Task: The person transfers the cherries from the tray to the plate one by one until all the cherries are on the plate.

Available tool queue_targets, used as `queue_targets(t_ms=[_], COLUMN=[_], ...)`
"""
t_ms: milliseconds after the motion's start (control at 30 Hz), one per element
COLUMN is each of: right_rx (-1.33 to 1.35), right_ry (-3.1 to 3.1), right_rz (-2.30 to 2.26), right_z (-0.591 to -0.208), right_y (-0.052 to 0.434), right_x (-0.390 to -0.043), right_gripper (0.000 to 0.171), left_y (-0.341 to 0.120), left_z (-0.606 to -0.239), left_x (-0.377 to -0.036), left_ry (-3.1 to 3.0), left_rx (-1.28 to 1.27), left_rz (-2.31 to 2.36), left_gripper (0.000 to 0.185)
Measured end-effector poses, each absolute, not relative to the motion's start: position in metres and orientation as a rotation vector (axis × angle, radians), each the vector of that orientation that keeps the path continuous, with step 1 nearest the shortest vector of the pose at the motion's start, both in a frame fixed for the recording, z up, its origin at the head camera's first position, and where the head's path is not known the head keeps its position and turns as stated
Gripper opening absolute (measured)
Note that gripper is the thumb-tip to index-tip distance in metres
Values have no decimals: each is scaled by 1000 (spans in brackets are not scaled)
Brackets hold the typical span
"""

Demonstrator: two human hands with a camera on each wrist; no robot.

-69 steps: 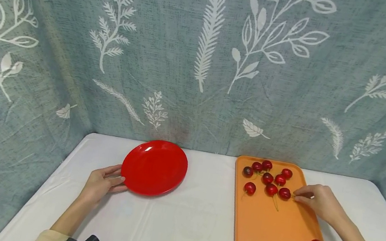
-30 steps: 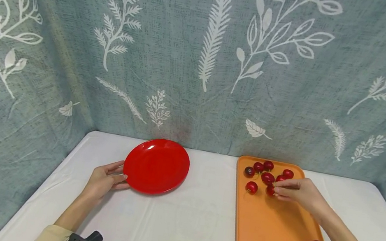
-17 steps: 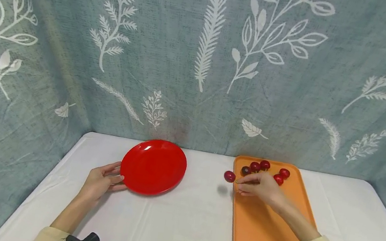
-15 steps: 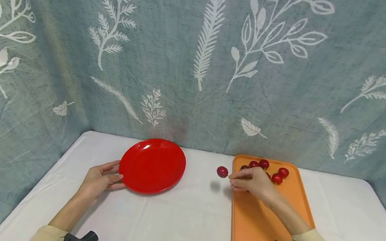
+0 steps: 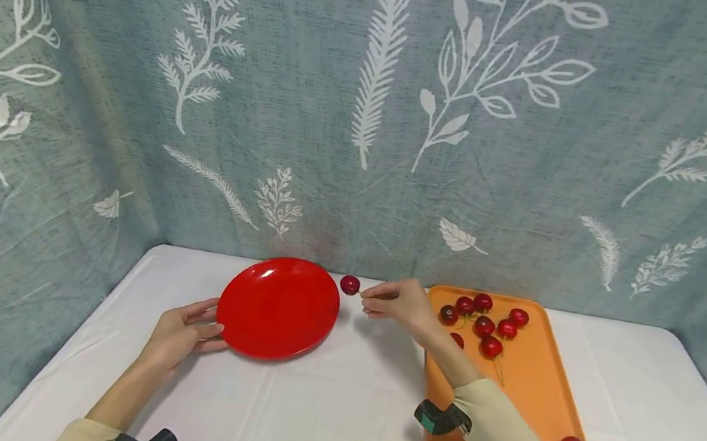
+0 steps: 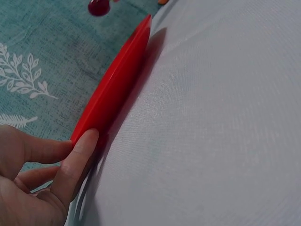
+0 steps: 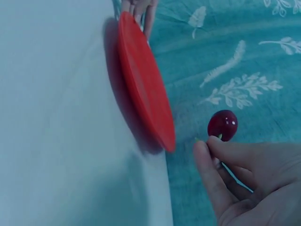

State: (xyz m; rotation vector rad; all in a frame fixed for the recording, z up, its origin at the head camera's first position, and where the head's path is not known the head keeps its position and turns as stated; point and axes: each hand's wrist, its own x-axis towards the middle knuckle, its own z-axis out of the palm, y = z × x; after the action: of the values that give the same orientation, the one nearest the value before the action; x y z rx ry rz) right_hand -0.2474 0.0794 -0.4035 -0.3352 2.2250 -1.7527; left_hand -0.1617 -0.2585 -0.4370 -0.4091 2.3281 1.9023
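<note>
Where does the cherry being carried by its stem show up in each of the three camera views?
Head: the cherry hangs just right of the red plate, held by the right hand.
Left wrist: the cherry sits at the top edge, above the red plate's far rim.
Right wrist: the cherry is right of centre, above the fingertips.
Shared landmark: the red plate.

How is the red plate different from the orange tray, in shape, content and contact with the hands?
The red plate is round; the orange tray is a rounded rectangle. The plate holds nothing, while the tray holds cherries. The left hand touches the plate's rim; no hand touches the tray. Both lie on the white table.
</note>
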Motion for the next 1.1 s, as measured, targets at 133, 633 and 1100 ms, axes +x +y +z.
queue_targets(t_ms=[133, 633, 1100], right_rx=[-364, -149, 29], right_ry=[2261, 1954, 2356], right_rz=[-1758, -1938, -1854], right_z=[-411, -425, -430], right_y=[58, -14, -59], right_x=[-251, -256, -263], right_gripper=[19, 22, 6], left_y=[-259, -262, -262], left_z=[-439, -437, -440], left_x=[-162, -158, -160], left_ry=[2294, 2307, 2293], left_rx=[-384, -373, -363], left_rz=[1949, 1930, 1951], left_gripper=[60, 59, 59])
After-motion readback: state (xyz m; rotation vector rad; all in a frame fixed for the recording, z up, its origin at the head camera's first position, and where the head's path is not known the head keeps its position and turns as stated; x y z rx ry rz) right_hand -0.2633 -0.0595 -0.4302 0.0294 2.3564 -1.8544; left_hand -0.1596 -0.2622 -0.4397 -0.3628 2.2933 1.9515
